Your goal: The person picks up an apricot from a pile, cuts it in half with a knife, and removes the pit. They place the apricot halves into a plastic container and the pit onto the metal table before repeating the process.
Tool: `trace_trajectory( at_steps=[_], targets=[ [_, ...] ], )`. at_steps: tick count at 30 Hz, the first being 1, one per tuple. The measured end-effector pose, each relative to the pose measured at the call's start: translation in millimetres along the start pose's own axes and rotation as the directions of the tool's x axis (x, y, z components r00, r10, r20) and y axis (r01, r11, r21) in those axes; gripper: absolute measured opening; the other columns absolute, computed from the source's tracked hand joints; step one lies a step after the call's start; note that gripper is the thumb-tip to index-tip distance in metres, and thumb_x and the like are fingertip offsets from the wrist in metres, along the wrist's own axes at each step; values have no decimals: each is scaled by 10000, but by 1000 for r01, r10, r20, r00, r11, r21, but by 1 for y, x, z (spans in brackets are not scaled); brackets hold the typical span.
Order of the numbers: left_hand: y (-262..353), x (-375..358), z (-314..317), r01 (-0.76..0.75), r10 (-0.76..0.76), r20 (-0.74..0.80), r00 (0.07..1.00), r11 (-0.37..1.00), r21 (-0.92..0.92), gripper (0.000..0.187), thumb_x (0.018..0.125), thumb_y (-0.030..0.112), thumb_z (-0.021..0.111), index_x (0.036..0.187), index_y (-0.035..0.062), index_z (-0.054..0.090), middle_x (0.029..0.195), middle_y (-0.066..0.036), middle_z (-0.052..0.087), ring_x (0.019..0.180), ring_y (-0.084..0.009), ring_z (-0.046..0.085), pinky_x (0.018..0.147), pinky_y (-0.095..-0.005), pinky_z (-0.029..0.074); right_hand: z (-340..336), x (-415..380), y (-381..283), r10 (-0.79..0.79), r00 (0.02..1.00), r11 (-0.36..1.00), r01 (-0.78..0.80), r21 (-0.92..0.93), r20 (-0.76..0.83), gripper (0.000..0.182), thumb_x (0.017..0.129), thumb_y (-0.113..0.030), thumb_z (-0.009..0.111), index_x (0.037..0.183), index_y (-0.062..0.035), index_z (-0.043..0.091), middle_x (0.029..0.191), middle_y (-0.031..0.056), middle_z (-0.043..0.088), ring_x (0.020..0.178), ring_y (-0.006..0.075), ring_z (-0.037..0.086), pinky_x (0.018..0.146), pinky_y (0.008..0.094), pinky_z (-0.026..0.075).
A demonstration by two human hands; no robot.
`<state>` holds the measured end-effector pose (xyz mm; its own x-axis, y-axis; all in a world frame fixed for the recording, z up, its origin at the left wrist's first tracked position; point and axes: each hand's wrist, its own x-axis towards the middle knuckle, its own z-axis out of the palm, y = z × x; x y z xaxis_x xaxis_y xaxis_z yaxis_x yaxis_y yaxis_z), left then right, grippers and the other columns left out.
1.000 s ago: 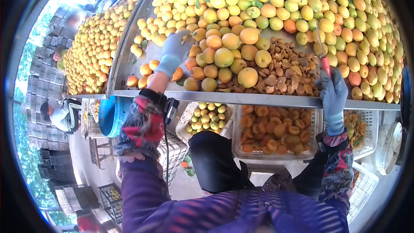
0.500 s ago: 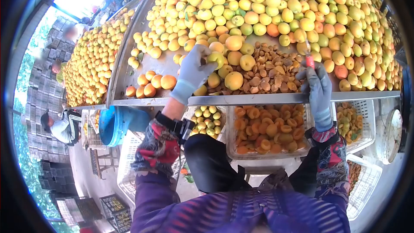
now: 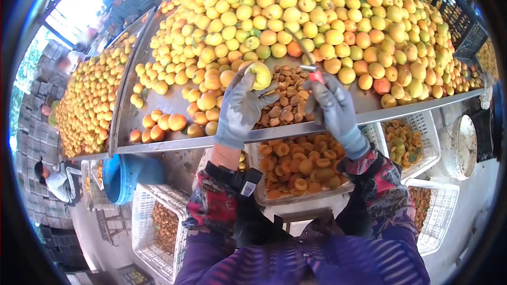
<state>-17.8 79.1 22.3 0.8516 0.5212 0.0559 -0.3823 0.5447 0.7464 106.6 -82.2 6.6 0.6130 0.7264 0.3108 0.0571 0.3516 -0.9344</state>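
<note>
In a grey glove, my left hand (image 3: 238, 106) holds a yellow-green fruit (image 3: 259, 76) up between thumb and fingers, over the metal table. My right hand (image 3: 334, 106), gloved too, grips the red handle of a small knife (image 3: 316, 76); its thin curved blade points up and left, close to the fruit. Beneath and between the hands lies a pile of brown pits (image 3: 288, 106). Behind them rises a large heap of yellow and orange fruit (image 3: 232, 26).
Below the metal table edge (image 3: 296, 131) are a crate of halved fruit (image 3: 303, 163), another crate at right (image 3: 404, 140), a white crate of brown pits (image 3: 158, 232) and a blue bucket (image 3: 119, 177). A person (image 3: 58, 182) sits at far left.
My left hand has lifted the fruit off the pile. My right hand has come left with the knife, closer to my left hand. The view has shifted.
</note>
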Motion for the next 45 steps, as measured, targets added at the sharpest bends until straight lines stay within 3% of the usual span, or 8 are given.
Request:
trace_trajectory(
  at_steps=[1, 3, 6, 12, 37, 40, 42, 45],
  targets=[
    [-6, 3, -3, -1, 3, 66, 998, 999, -32, 335, 933, 223, 561, 1208, 43, 501, 1096, -58, 592, 968, -184, 588, 838, -369, 493, 1, 0, -5, 0, 1000, 1000, 0, -12, -10, 365, 972, -379, 448, 1016, -38, 569, 617, -10, 541, 469, 42, 453, 423, 162, 316],
    [-19, 8, 2, -44, 50, 121, 991, 998, -53, 344, 923, 203, 576, 1215, 42, 490, 1110, -58, 587, 995, -181, 578, 858, -359, 487, 8, 0, -19, 104, 988, 983, -119, 138, 111, 171, 971, -133, 440, 834, -44, 488, 734, -43, 445, 632, 48, 515, 568, 182, 414],
    [-30, 11, 9, -102, 112, 138, 984, 992, -76, 409, 880, 134, 628, 1237, 34, 455, 1139, -60, 573, 1041, -165, 559, 901, -327, 475, 3, -1, -17, 100, 988, 995, -98, -20, 118, 219, 980, -193, 451, 842, -31, 501, 716, -49, 447, 607, 35, 487, 538, 188, 388],
    [-31, 12, 19, -155, 144, 160, 977, 987, 54, 513, 781, 82, 723, 1210, 13, 451, 1108, -76, 569, 1011, -162, 574, 896, -314, 494, 5, -3, -25, 185, 976, 981, -190, 37, 113, 245, 980, -221, 468, 865, -13, 526, 677, -21, 465, 552, 40, 459, 508, 198, 365],
    [-32, -2, 25, -249, 216, 124, 968, 872, 421, 425, 869, 207, 632, 1209, 30, 446, 1037, -35, 531, 900, -90, 512, 757, -208, 450, 25, -11, 6, 182, 982, 983, -180, -40, 44, 269, 980, -262, 484, 997, -1, 548, 636, -14, 475, 519, 39, 424, 459, 221, 368],
    [-32, 0, 24, -256, 217, 137, 967, 821, 511, 407, 888, 206, 607, 1213, 26, 442, 1032, -32, 529, 893, -96, 515, 763, -209, 447, 24, -10, 1, 282, 959, 959, -282, -5, 33, 286, 977, -279, 491, 948, 1, 540, 633, -26, 468, 518, 39, 434, 458, 221, 381],
    [-32, 4, 24, -366, 284, 234, 930, 641, 675, 369, 906, 191, 584, 1203, 21, 447, 1029, -28, 524, 906, -95, 507, 781, -209, 441, 21, -8, 4, 320, 946, 946, -322, 46, 53, 301, 973, -293, 496, 918, 0, 535, 624, -35, 463, 515, 37, 443, 454, 221, 386],
    [-41, 6, 24, -281, 256, 116, 960, 857, 433, 334, 915, 171, 571, 1188, 18, 455, 1022, -27, 518, 916, -87, 495, 795, -211, 434, 17, -5, 15, 374, 925, 920, -379, 96, 68, 317, 963, -315, 510, 861, -15, 519, 593, -23, 477, 489, 76, 487, 445, 245, 403]
  ],
)
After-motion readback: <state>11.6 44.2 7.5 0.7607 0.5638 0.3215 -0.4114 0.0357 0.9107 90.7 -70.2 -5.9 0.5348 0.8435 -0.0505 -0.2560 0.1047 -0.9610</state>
